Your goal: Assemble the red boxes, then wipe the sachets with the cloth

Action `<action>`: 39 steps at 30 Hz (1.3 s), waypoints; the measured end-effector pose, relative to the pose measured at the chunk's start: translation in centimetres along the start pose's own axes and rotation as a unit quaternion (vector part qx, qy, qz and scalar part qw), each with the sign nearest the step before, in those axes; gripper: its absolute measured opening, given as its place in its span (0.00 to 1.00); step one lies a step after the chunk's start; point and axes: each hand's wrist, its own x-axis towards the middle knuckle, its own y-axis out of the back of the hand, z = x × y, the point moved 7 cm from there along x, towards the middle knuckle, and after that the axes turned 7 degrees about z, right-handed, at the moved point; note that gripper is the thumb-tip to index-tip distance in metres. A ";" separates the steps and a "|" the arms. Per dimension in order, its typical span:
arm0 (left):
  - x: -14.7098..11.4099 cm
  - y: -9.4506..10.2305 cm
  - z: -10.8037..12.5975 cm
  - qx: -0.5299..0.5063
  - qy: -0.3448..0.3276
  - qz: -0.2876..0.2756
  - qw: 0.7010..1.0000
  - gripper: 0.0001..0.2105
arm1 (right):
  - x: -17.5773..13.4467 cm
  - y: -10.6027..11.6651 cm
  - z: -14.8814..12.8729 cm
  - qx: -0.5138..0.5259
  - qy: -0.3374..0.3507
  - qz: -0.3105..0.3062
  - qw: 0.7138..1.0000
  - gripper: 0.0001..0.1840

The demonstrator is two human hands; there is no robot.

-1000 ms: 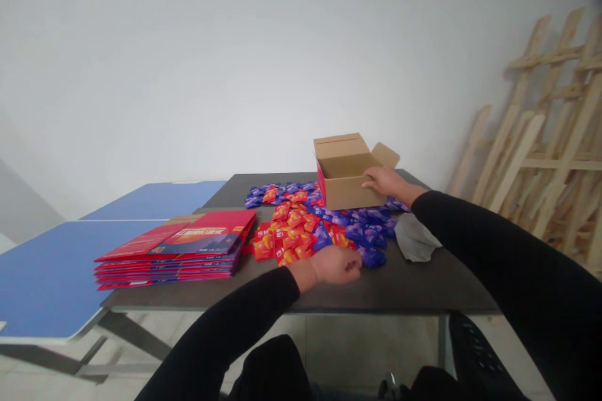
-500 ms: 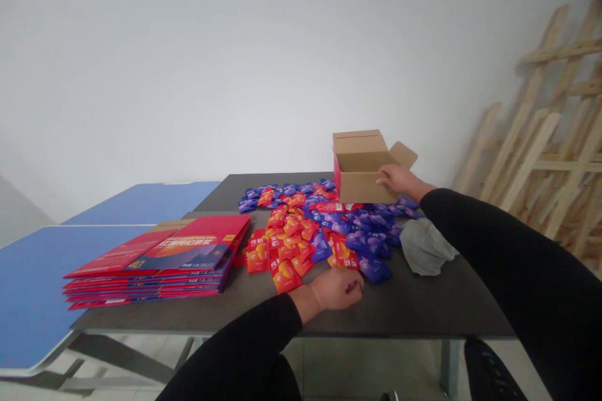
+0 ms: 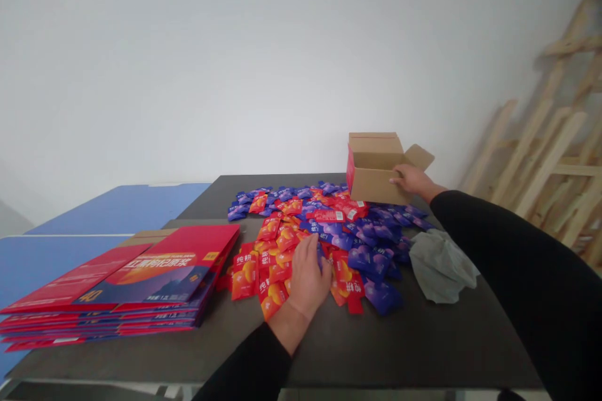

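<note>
My right hand (image 3: 414,179) grips the near wall of an open cardboard box (image 3: 375,185) at its right end, thumb inside. The box is brown inside, with a red outer left side, and its flaps stand up; it is at the back right, over the pile's far edge. My left hand (image 3: 308,279) reaches into the pile of sachets, its fingers and thumb closed about a purple sachet (image 3: 320,255), mostly hidden by the hand. Around it lie orange-red sachets (image 3: 245,276) on the left and more purple sachets (image 3: 371,260) on the right.
A stack of flattened red and purple cartons (image 3: 160,269) lies at the left of the dark table (image 3: 357,351). A crumpled grey plastic bag (image 3: 439,266) is right of the pile. Beyond are a blue table (image 3: 126,210) and wooden frames (image 3: 555,156) against the wall.
My left hand has moved from a fist at the table's near side up into the sachets, closing on a purple one. My right hand still grips the box. The view has shifted slightly.
</note>
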 end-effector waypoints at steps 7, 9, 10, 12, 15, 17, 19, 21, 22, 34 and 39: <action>-2.1 -1.4 0.5 -0.009 -0.043 -0.044 0.998 0.29 | 2.2 -1.2 3.2 -0.005 0.020 0.004 1.000 0.06; -2.5 -1.5 0.6 -0.007 -0.049 -0.044 0.998 0.30 | 2.9 -1.7 3.8 -0.023 0.017 -0.004 1.000 0.07; -2.6 -1.6 0.6 -0.007 -0.050 -0.044 0.998 0.31 | 3.3 -2.0 4.1 -0.032 0.016 -0.008 0.999 0.08; -2.8 -1.6 0.6 -0.005 -0.053 -0.044 0.998 0.31 | 4.0 -2.6 4.6 -0.055 0.012 -0.024 0.998 0.10; -3.2 -1.4 0.8 0.007 -0.066 -0.040 0.997 0.31 | 4.9 -3.8 5.7 -0.095 0.007 -0.063 0.993 0.13; -3.4 -1.3 1.1 0.013 -0.075 -0.040 0.996 0.30 | 5.2 -4.6 6.6 -0.117 0.007 -0.090 0.989 0.14; -3.5 -1.2 1.3 0.012 -0.080 -0.044 0.996 0.30 | 5.4 -5.4 7.5 -0.130 0.005 -0.104 0.986 0.14; -3.5 -1.1 1.4 0.009 -0.080 -0.045 0.996 0.30 | 5.4 -6.1 8.2 -0.135 0.000 -0.109 0.985 0.13; -3.5 -1.1 1.4 0.007 -0.079 -0.044 0.996 0.30 | 5.3 -6.3 8.5 -0.134 -0.004 -0.110 0.985 0.13; -3.5 -0.9 1.4 -0.004 -0.072 -0.044 0.996 0.31 | 3.7 -7.3 8.1 -0.118 -0.045 -0.117 0.985 0.20; -3.6 -1.0 1.2 -0.011 -0.073 -0.041 0.996 0.30 | 3.0 -7.1 8.3 -0.121 -0.103 -0.077 0.984 0.23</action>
